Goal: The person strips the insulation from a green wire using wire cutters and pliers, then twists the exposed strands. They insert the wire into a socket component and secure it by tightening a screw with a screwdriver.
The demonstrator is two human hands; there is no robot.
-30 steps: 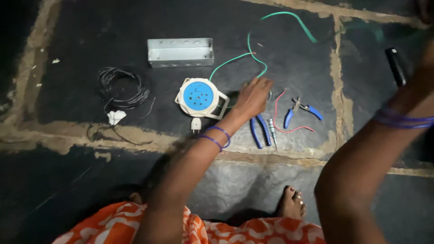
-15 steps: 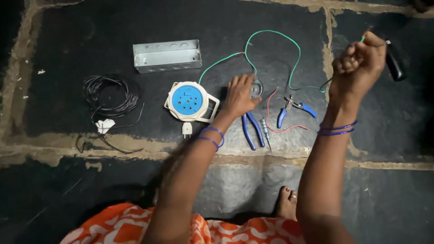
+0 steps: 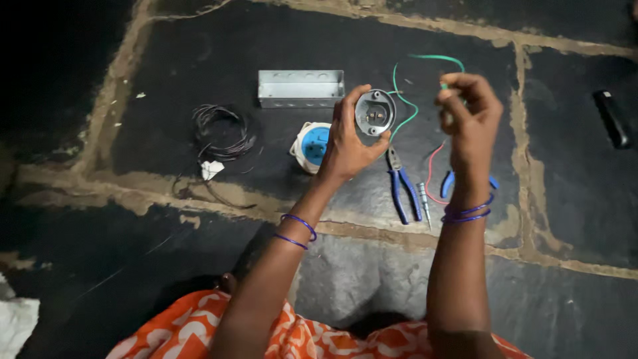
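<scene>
My left hand (image 3: 349, 136) is raised over the dark stone floor, gripping a small round grey fitting (image 3: 375, 112) with two metal contacts inside. My right hand (image 3: 468, 113) is lifted beside it, fingers pinched on the end of a green wire (image 3: 407, 110) that curves from the fitting up and over to the fingers. Below the hands on the floor lie blue-handled pliers (image 3: 402, 187), a small screwdriver (image 3: 423, 197), a red wire (image 3: 432, 174) and a white-and-blue round socket (image 3: 311, 146), partly hidden by my left hand.
A grey metal box (image 3: 300, 88) lies on the floor behind the socket. A coil of black wire (image 3: 221, 131) with a small white piece sits to the left. A black oblong object (image 3: 612, 118) lies far right. Another blue-handled tool (image 3: 449, 185) is partly behind my right wrist.
My left hand has lifted the round grey fitting off the floor. My right hand has moved left with the green wire, closer to the fitting.
</scene>
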